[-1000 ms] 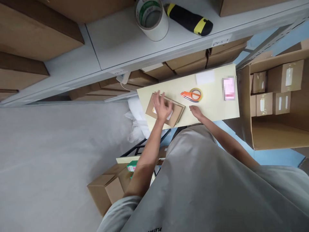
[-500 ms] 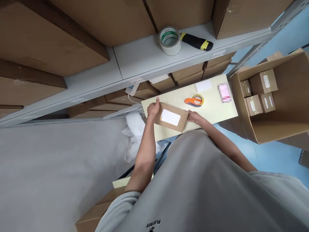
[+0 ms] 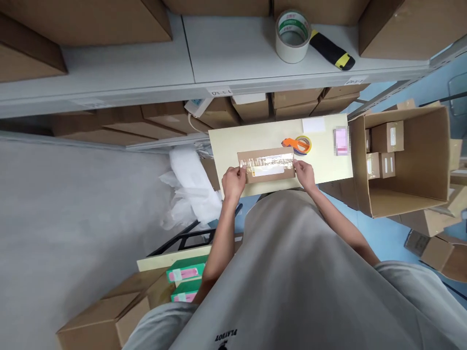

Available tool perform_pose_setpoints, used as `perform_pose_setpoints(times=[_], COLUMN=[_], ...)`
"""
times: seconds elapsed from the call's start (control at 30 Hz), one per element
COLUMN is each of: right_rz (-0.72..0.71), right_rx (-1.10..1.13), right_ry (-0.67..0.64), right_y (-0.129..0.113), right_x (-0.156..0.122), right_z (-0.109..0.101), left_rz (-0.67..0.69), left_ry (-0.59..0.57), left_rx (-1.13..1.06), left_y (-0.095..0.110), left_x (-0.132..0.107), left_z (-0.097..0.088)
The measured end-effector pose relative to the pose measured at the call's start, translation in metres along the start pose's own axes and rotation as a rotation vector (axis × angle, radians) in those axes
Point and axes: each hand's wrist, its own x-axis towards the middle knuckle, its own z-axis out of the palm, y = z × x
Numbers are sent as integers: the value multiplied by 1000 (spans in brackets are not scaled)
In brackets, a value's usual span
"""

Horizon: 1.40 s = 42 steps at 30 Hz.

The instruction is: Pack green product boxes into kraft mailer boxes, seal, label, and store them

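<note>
The box (image 3: pixel 270 178), crossed by a shiny strip (image 3: pixel 255 162), is gripped at its ends by the left hand (image 3: pixel 233 183) and the right hand (image 3: pixel 305 174), over the table (image 3: pixel 328 163). Just beyond it, an orange cutter (image 3: pixel 291 143) is seen.

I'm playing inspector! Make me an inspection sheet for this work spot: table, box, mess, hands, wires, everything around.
Surface: pale yellow table.
Job's things: brown box with a white label and a shiny clear strip lengthwise.
Clutter: orange tool, white paper, blurred pink item.
Grip: left hand at the box's left end, right hand at its right; pinch unclear.
Cables: white cord below the upper shelf.
Surroundings: cartons on the shelf; open carton with small boxes, right; white wrapping, left.
</note>
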Motion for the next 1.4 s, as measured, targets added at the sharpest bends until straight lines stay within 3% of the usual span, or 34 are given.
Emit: perform_pose_setpoints(times=[0.13,0.27,0.43,0.67,0.73,0.8,0.9,0.97,1.23,1.4], right_rz=[3,8,-33,-78,-136,-223,-355,-403,-260,-274], right_rx=[-155,-212,-385,-591,-574,-535,-498,-522,-727,-717], right_ry=[65,-24,-206,-315,-307,-222,11,82,-54,-28], right_y=[7,10,9,9,16,26,43,50,48,45], right_x=[5,14,27,30,33,39,60,78,128,134], right_z=[-4,-2,1,2,-2,-9,-23,-28,-1,-4], left_rz=[-36,-74,-150,-177,-202,-204,-116,-33,250,327], left_ry=[-98,-166,-170,-277,-267,-150,117,197,46,-72], left_rx=[44,-10,-25,-136,-169,-188,-251,-324,-350,-363], left_y=[-9,-10,0,-9,-8,-2,13,29,119,145], left_x=[-11,-13,-10,-6,-8,-11,-16,-16,-21,-23], left_z=[13,25,39,36,36,38,45,52,90,103])
